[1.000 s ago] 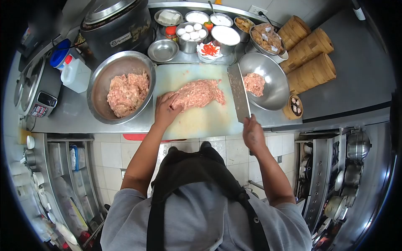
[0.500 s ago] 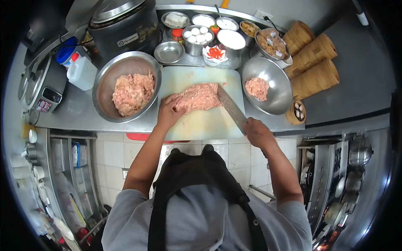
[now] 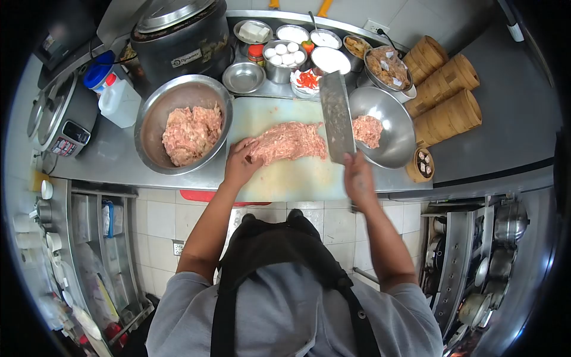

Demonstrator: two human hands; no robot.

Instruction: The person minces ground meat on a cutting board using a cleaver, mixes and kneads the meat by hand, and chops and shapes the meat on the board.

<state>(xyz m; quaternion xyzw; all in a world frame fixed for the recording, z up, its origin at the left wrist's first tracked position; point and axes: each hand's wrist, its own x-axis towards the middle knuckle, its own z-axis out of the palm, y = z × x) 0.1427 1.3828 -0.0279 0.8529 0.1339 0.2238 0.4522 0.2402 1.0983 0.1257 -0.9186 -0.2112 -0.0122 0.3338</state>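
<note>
A long mound of minced meat (image 3: 290, 141) lies on the pale cutting board (image 3: 262, 184). My left hand (image 3: 239, 163) holds its left end, thumb and fingers around the edge of the meat. My right hand (image 3: 358, 181) is closed on the handle of a cleaver (image 3: 337, 116). The broad blade is raised at the board's right side, apart from the mound, with its tip toward the back. It partly covers the rim of a steel bowl (image 3: 389, 146) holding a smaller lump of minced meat (image 3: 367, 131).
On the left stands a large steel bowl (image 3: 141, 134) of minced meat. Behind the board are an empty dish (image 3: 244, 77), a pot of eggs (image 3: 278, 72) and a bowl of red pepper strips (image 3: 306, 81). Bamboo steamers (image 3: 449, 117) lie at the right, near a small dumpling basket (image 3: 422, 169).
The cleaver has come away from the right end of the mound, swinging upright and rightward. My right hand has moved up and slightly left. My left hand stays on the meat.
</note>
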